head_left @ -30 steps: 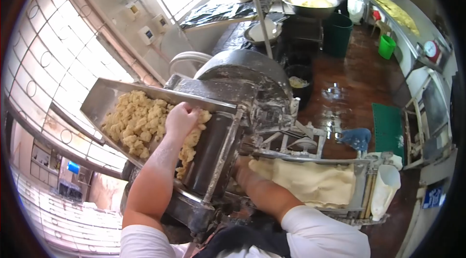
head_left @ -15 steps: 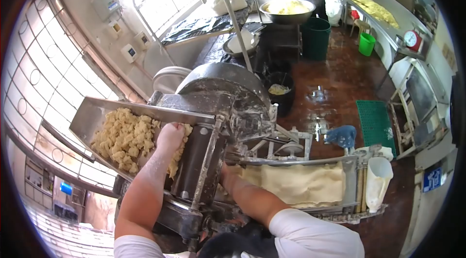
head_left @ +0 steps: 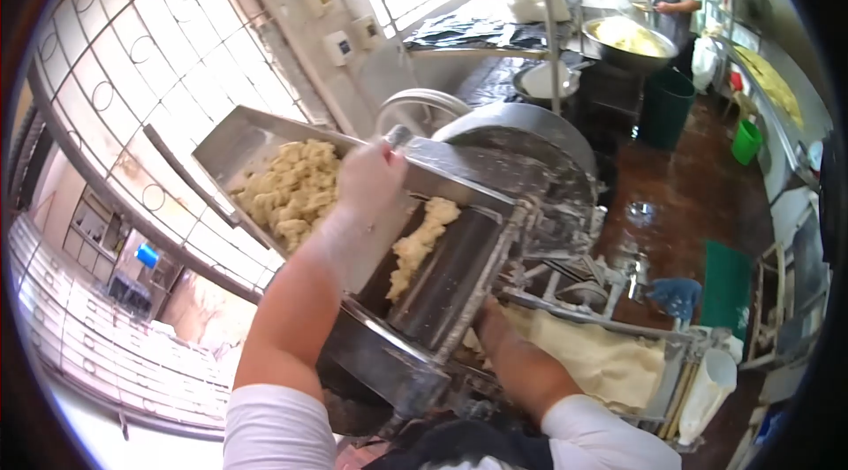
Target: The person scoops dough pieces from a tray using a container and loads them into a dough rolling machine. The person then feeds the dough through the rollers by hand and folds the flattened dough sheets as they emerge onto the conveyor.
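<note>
My left hand (head_left: 374, 175) is closed over the upper side of the metal hopper tray (head_left: 240, 136). Its fingers sit beside a grey metal knob or handle (head_left: 399, 136); whether they grip it I cannot tell. Crumbly yellow dough (head_left: 296, 192) is heaped in the tray, left of that hand. A strip of the same dough (head_left: 422, 245) lies along the dark roller (head_left: 455, 271) of the machine. My right hand (head_left: 495, 322) reaches low beside the machine frame, near a pale dough sheet (head_left: 574, 351); its fingers are hidden.
A large round metal guard (head_left: 530, 139) and a wheel (head_left: 422, 108) stand behind the rollers. Right of the sheet are a white container (head_left: 707, 386) and a blue cloth-like item (head_left: 676, 298). Farther back, a person (head_left: 678, 2) stands near a big bowl (head_left: 632, 55).
My left hand has left the dough by the roller and moved up to the tray's far side. The view has swung left. My right hand stays low beside the machine.
</note>
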Tool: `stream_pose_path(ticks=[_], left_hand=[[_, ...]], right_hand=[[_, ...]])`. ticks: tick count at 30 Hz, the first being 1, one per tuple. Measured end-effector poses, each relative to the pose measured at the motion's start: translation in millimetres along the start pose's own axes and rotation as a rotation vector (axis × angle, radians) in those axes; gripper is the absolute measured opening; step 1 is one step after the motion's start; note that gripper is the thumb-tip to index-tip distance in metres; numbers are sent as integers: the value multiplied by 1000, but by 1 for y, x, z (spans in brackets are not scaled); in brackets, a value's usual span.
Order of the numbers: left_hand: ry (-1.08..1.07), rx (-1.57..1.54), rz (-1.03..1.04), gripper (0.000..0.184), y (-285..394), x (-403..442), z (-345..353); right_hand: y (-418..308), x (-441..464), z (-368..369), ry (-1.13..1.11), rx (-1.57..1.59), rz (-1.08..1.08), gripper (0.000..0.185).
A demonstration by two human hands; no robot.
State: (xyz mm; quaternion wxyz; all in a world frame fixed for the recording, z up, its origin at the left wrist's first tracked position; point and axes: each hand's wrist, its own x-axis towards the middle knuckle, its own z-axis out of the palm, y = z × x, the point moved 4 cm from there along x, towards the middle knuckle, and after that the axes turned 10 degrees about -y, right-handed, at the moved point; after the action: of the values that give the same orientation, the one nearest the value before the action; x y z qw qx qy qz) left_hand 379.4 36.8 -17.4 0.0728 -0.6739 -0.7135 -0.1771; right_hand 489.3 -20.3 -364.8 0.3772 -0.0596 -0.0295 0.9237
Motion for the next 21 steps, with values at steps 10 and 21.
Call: stream_pose_path(ticks=[10,21], left_hand=[[-383,74,-631,75,-269,65,-13],[-510,-416,-172,64,-185,-20,20]], right_hand=[[-13,-48,-8,116,-111,-64,44],[-29,-88,-23,289,-115,-22,54]])
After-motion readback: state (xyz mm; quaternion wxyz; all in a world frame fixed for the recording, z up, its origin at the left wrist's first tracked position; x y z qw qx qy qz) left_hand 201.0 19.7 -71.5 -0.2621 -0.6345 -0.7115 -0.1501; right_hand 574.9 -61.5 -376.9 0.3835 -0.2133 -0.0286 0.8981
